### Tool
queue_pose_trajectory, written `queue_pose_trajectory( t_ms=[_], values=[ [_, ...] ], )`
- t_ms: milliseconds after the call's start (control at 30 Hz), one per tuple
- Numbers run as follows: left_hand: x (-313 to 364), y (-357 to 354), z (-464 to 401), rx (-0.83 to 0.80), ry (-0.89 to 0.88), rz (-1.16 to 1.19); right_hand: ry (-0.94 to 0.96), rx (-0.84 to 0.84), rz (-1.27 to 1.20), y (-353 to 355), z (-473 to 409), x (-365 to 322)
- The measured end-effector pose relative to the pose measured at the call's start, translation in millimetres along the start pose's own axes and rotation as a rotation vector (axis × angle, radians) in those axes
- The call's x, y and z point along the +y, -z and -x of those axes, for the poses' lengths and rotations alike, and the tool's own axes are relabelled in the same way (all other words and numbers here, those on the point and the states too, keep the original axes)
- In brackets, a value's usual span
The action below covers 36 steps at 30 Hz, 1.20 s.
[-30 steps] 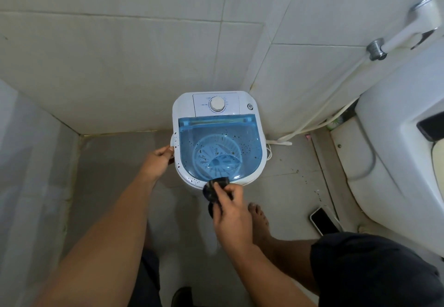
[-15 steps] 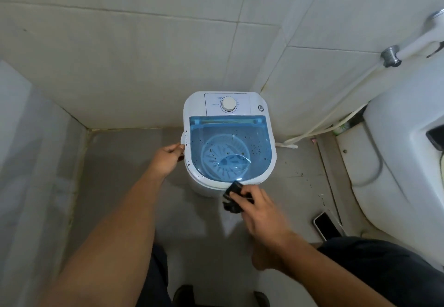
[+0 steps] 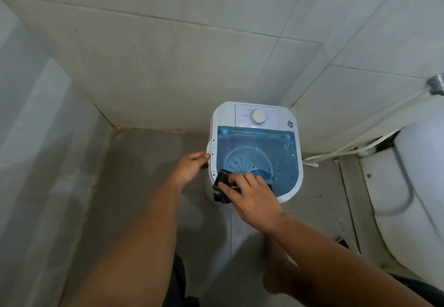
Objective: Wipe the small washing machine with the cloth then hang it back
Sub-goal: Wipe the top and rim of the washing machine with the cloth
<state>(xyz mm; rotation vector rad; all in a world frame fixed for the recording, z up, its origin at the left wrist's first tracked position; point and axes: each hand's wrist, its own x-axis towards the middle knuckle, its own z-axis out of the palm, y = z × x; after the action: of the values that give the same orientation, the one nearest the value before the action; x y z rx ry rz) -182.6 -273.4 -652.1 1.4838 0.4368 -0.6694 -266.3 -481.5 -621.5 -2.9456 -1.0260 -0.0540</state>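
Observation:
A small white washing machine (image 3: pixel 294 138) with a see-through blue lid (image 3: pixel 281 155) speckled with dark spots stands on the floor in the tiled corner. A round white dial (image 3: pixel 258 116) sits at its back. My right hand (image 3: pixel 252 195) presses a dark cloth (image 3: pixel 222 186) onto the near left corner of the lid and rim. My left hand (image 3: pixel 191 167) grips the machine's left side handle.
A white toilet (image 3: pixel 413 186) stands to the right, with a hose (image 3: pixel 348 149) running along the wall to a metal fitting (image 3: pixel 436 85). Tiled walls close in behind and at the left. My bare foot (image 3: pixel 278 268) rests on the floor below the machine.
My right hand has moved the cloth from the front rim up and left onto the lid's near left corner. The view has shifted, and the phone on the floor is out of sight.

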Motion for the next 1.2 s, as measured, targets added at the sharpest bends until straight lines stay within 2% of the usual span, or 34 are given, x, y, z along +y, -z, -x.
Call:
queue_pose_trajectory(
  t_ms=[133, 233, 367, 500, 600, 667, 767, 833, 900, 967, 1033, 1100, 1133, 1200],
  values=[
    [-10, 14, -5, -0.075, 0.167, 0.170, 0.170, -0.041, 0.044, 9, -63, 14],
    [-11, 19, -10, -0.040, 0.212, 0.285, 0.011, -0.055, 0.112, 15, -136, 42],
    [-12, 14, -9, -0.032, 0.208, 0.274, -0.266, -0.091, 0.104, 19, -199, 70],
    [-12, 19, -12, -0.048, 0.220, 0.315, -0.286, -0.075, 0.083, 13, -190, 55],
    [-14, 23, -11, -0.091, 0.206, 0.356, -0.152, -0.067, 0.018, 12, -142, 35],
    [-15, 22, -10, -0.111, 0.194, 0.358, 0.024, -0.120, -0.078, 19, -104, 23],
    [-14, 18, -6, -0.103, 0.204, 0.343, 0.281, -0.361, -0.194, 44, -76, 16],
    [-12, 15, -6, -0.061, 0.218, 0.330, 0.330, -0.449, -0.239, 58, -94, 24],
    [-10, 13, -5, -0.016, 0.217, 0.319, 0.210, -0.381, -0.322, 69, -131, 41],
    [-8, 11, -3, -0.010, 0.220, 0.315, 0.010, -0.231, -0.337, 67, -170, 69],
    [-9, 11, -3, -0.055, 0.221, 0.296, -0.263, -0.097, -0.240, 57, -200, 99],
    [-12, 13, -4, -0.083, 0.218, 0.286, -0.472, -0.054, -0.138, 41, -207, 108],
    [-12, 14, -5, -0.083, 0.219, 0.290, -0.462, -0.035, -0.094, 32, -205, 103],
    [-13, 16, -8, -0.080, 0.219, 0.301, -0.236, -0.022, -0.047, 17, -190, 83]
  ],
)
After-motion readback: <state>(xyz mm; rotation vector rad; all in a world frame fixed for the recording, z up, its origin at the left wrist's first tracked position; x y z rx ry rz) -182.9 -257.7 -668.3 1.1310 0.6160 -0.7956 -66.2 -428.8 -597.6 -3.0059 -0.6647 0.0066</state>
